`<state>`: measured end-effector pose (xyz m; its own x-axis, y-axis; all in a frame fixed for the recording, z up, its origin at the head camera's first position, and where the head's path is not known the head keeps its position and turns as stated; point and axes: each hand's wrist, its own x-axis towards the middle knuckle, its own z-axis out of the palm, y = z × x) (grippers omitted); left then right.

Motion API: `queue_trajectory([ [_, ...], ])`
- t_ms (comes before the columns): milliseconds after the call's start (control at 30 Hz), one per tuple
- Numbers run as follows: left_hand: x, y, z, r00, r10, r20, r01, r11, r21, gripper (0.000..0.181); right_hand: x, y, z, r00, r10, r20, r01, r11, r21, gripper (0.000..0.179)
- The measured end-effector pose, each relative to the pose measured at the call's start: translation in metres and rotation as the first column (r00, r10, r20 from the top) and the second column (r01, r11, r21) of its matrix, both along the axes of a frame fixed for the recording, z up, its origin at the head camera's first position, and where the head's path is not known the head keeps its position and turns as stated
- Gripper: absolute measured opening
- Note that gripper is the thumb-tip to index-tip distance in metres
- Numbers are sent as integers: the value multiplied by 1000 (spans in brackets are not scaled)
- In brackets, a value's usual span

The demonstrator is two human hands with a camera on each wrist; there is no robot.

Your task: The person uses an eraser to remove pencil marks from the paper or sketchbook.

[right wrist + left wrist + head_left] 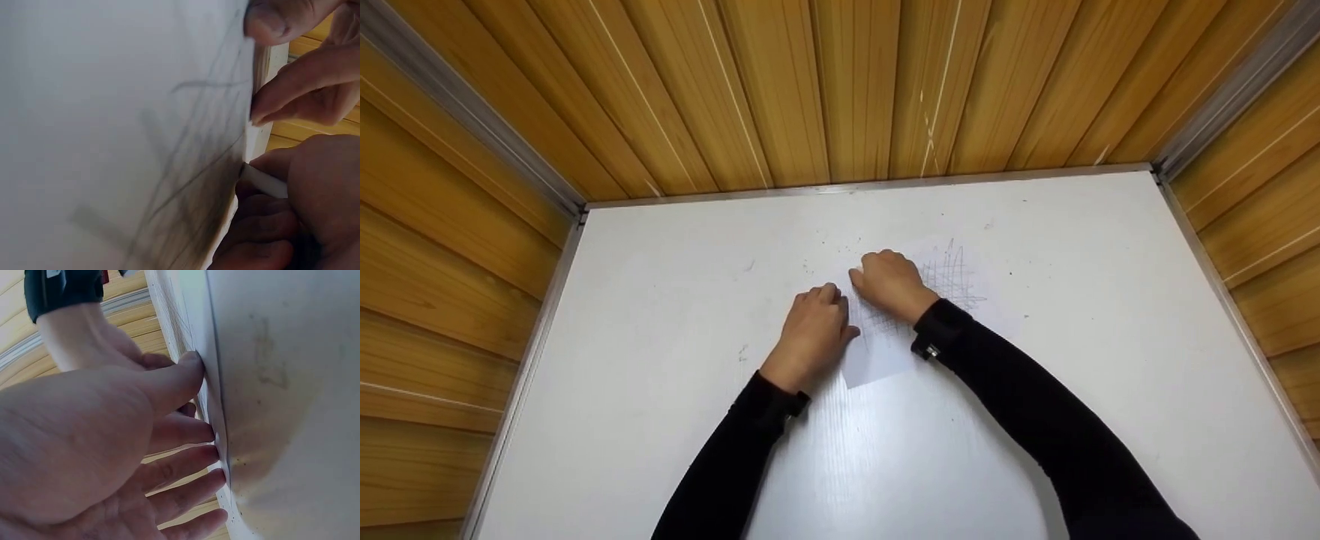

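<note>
A white sheet of paper (877, 366) covered with crossing pencil scribbles (952, 274) lies on the white table. My left hand (811, 326) rests on its left edge. Its thumb (188, 368) and extended fingertips press the sheet down in the left wrist view. My right hand (892, 281) is over the upper left part of the scribbles, with its fingers curled. They pinch a small white eraser (265, 182), whose darkened end meets the paper among smudged pencil lines. Most of the eraser is hidden inside the fist.
Small dark crumbs (808, 266) dot the table (675, 337) around the paper. Wood-patterned panels (855, 90) rise behind the table and at both sides, with metal rails along the edges.
</note>
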<state>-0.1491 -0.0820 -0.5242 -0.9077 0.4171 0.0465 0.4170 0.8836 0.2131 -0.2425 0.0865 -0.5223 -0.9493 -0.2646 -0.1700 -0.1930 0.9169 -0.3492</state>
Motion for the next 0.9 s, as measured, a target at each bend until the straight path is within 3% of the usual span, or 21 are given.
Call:
queue_trajectory([
  [167, 1, 5, 2, 1000, -6, 20, 6, 999, -45, 43, -9, 58, -2, 995, -83, 53, 86, 994, -63, 52],
  [333, 2, 8, 2, 999, -23, 29, 25, 998, -60, 48, -16, 123, 2, 974, -208, 93, 214, 975, -61, 60],
  [467, 0, 7, 2, 999, -24, 22, 25, 998, -64, 48, -18, 142, 6, 965, -247, 87, 253, 966, -56, 60],
  [667, 0, 2, 3, 999, -15, 44, 17, 998, -54, 47, -16, 112, 12, 972, -230, 49, 232, 971, -55, 53],
  [900, 5, -10, 2, 1000, -18, -7, 18, 998, -56, 46, 2, 19, 12, 995, -69, 66, 75, 992, -99, 49],
])
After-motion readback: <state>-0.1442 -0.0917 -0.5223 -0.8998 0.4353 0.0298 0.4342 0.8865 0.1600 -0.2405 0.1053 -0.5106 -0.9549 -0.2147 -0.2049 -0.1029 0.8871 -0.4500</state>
